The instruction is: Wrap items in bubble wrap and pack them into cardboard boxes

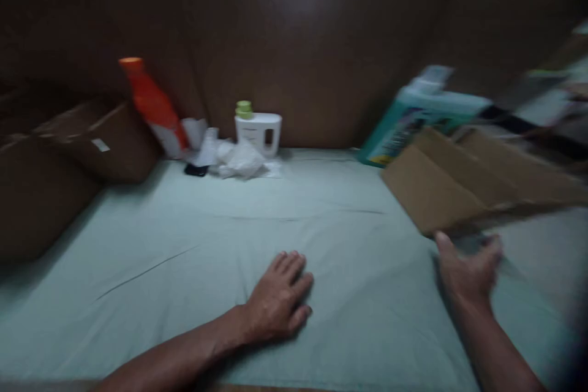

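Observation:
My left hand [280,297] lies flat on the pale green cloth [239,233] that covers the table, fingers stretched out, holding nothing. My right hand [468,269] reaches under the near edge of an open cardboard box [463,180] at the right. Its thumb is up against the box's front wall and its fingers curl beneath, blurred by motion. A teal box [413,116] leans behind the cardboard box.
At the back stand an orange and white bottle [154,107], tilted, a small white jug with a green cap [260,128], crumpled white wrapping [236,159] and a small black object [196,169]. Brown cardboard [87,141] lies at the left. A brown wall [312,49] closes the back.

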A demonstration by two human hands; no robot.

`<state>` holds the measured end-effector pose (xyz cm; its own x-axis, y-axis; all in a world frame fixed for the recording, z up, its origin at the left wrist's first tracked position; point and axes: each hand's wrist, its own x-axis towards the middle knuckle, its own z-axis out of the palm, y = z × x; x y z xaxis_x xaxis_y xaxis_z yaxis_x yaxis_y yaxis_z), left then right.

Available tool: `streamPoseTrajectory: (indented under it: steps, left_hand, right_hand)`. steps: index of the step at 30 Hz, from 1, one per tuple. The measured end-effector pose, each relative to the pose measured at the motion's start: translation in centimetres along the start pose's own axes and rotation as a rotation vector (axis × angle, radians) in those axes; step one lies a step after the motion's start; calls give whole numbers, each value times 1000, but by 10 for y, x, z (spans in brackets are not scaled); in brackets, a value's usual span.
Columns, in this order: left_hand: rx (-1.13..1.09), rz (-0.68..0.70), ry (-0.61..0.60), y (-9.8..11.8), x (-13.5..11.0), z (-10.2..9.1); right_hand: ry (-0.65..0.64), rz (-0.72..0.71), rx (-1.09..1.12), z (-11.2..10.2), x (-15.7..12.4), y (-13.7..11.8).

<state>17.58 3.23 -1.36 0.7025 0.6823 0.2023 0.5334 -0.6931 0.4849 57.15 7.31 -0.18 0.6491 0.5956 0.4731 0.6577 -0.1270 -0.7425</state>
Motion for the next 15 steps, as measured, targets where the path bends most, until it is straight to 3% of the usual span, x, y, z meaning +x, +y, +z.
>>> streamPoseTrajectory:
  steps: [2, 5, 8, 10, 11, 12, 15]
  left_hand:
    - [2, 53, -69, 9, -20, -8]
    - [-62, 73, -152, 19, -50, -12]
    - [-333, 64, -280, 19, -76, -25]
    - [-520, 49, -287, 7, -89, -53]
    - [-560, 17, -235, -4, -94, -73]
    - [-534, -93, -103, -19, -99, -98]
    - [-147, -424, 395, -80, -108, -189]
  right_hand:
    - [-250, -120, -178, 16, -35, 5]
    - [-531, -504, -244, 51, -97, -14]
    - [-713, -940, -38, 79, -162, -76]
    - [-882, -1193, 142, 91, -196, -128]
    - [-963, -1268, 218, 96, -209, -152]
    - [-1031, -1308, 275, 100, -220, -172]
    - [-1110, -1297, 372, 109, -236, -210]
